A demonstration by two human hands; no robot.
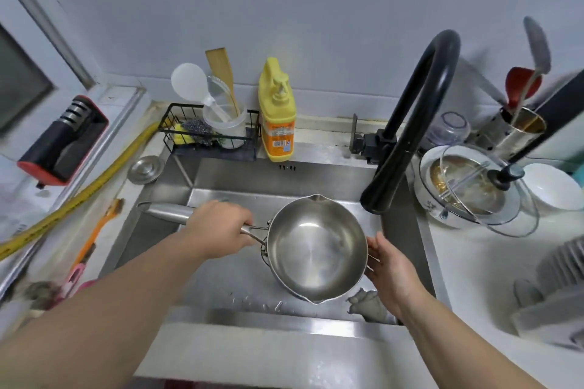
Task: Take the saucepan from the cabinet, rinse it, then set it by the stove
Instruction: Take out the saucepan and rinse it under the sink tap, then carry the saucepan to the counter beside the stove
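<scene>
The saucepan [316,248] is held over the sink [221,275], with the black tap [407,136] at its 1 o'clock. The left hand [218,230] has its fingers wrapped around the handle at 9 o'clock. The right hand [392,271] rests open against the pan's side at 3 o'clock.

Two bare arms reach in from the bottom — no sleeves, no watch, no rings, no gloves. The left hand [218,228] and the right hand [392,271] are bare too — short, plain nails.
</scene>
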